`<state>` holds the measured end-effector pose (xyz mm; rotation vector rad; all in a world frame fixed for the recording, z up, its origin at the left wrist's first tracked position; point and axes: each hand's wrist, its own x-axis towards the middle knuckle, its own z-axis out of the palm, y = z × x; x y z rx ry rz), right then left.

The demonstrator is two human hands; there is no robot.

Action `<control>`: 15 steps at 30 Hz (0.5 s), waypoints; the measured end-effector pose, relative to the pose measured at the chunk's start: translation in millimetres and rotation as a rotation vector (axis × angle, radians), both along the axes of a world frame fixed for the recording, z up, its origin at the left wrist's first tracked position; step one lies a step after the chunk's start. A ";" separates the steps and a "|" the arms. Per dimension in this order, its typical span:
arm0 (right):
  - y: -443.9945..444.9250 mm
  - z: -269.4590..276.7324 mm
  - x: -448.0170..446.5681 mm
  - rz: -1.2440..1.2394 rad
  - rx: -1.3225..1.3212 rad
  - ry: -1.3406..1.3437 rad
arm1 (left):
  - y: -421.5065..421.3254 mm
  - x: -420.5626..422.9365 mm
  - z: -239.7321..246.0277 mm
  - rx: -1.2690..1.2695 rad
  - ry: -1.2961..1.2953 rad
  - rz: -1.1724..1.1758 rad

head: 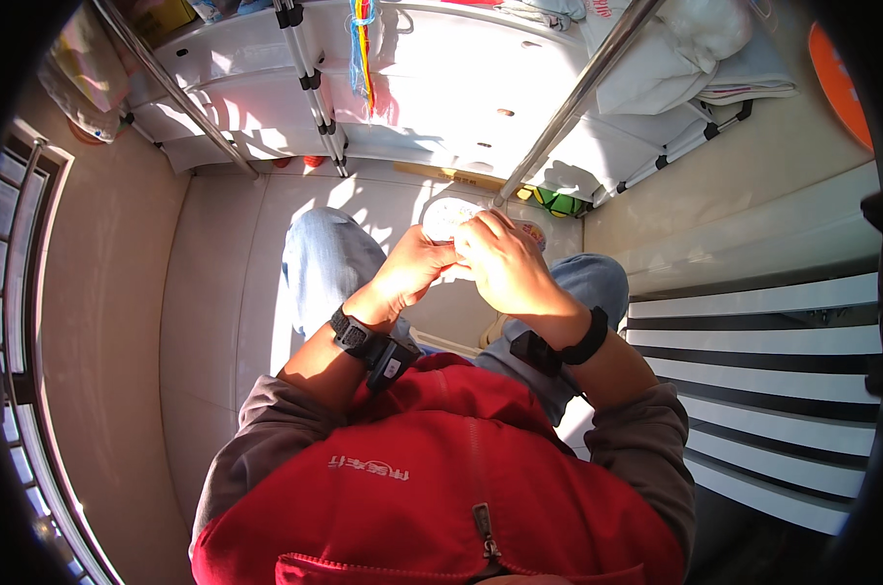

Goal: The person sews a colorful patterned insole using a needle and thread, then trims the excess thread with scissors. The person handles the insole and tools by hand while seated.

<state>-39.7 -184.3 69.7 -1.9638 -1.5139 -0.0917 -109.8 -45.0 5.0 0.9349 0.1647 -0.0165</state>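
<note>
Above the knees, my left hand (421,268) and my right hand (501,256) meet, with the fingertips close together. Between them is a pale, sunlit item (447,218) with a faint printed pattern; glare hides what it is. My left fingers are closed at its lower edge, and my right hand curls over its right side. A second rounded item with a colourful print (533,232) shows just beyond my right hand; whether it is held cannot be told. Each wrist wears a black strap with a small dark device.
A white fabric shelf (441,95) with metal poles (573,99) stands ahead. Colourful strings (361,51) hang on it. A green ball (556,202) and a cardboard piece (449,174) lie at its foot. A white slatted rack (756,336) is at the right, a wall (105,292) at the left.
</note>
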 end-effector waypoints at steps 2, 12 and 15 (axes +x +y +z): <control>5.9 -0.9 1.5 0.001 0.042 0.076 | 0.3 -0.7 -0.4 0.170 0.132 -0.013; 9.0 14.3 33.7 -0.006 -0.002 1.026 | 5.4 2.9 12.7 0.011 -0.044 -0.106; 12.6 16.0 33.0 0.019 0.052 1.045 | 6.2 3.4 14.4 0.064 -0.109 -0.073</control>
